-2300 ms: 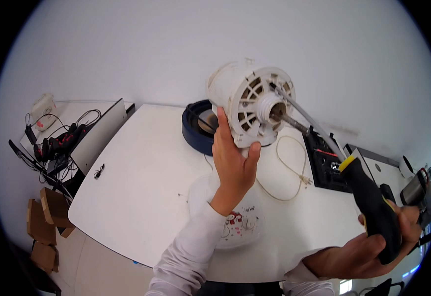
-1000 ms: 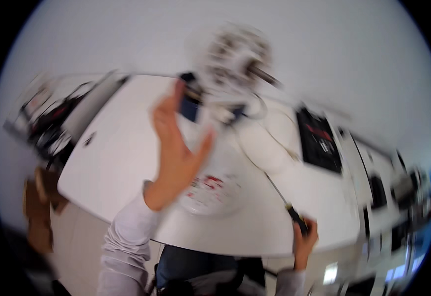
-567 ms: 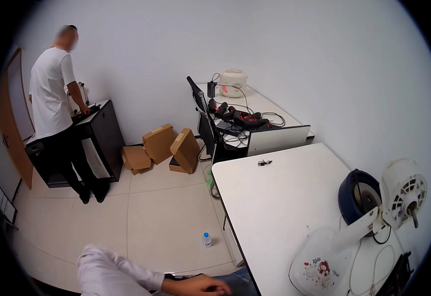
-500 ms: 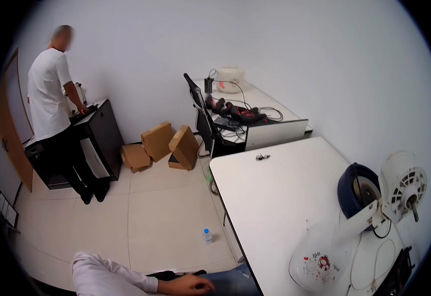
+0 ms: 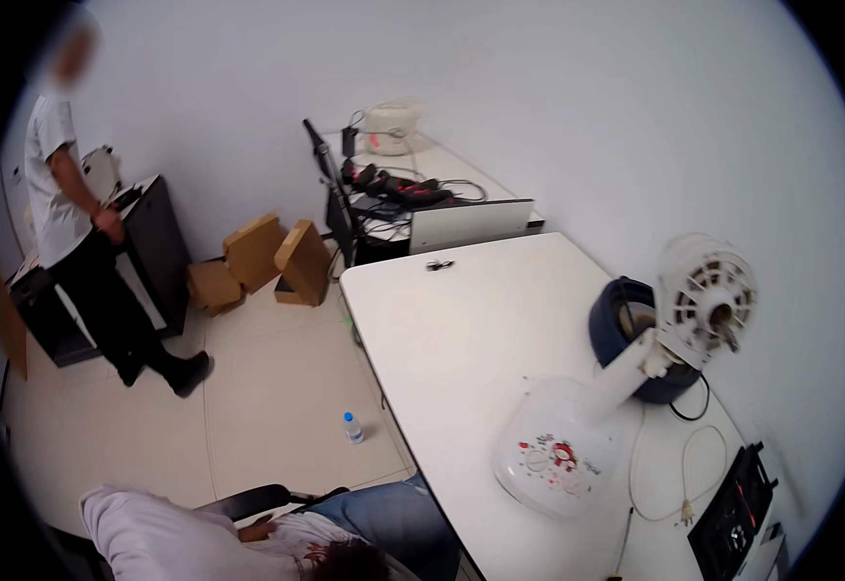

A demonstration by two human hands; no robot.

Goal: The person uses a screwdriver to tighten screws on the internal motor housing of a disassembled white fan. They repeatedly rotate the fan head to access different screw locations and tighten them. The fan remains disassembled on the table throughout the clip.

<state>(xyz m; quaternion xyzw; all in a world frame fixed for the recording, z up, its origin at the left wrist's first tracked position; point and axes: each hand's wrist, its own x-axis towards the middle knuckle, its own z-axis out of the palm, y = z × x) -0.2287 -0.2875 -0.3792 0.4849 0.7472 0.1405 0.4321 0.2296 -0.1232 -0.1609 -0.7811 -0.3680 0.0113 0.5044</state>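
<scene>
At the lower left, a light-sleeved arm runs down to my left hand, which shows only in part beside the dark chair armrest. The sleeve hides most of its fingers. Jeans stretch from there toward the table edge. A dark reddish patch near the bottom rim is too unclear to name. My right hand is out of view. On the white table stands a partly dismantled fan: a white base with a red cartoon print, a tilted neck, and a bare motor housing with its shaft showing.
Behind the fan sits a dark blue round tub. A plugged cord, a screwdriver and an open black tool case lie nearby. A person stands at a dark cabinet. Cartons and a bottle rest on the floor.
The view has swung right, so things sit further left. My left hand has drawn back from the jeans toward the armrest. The other person's hand has come off the cabinet top.
</scene>
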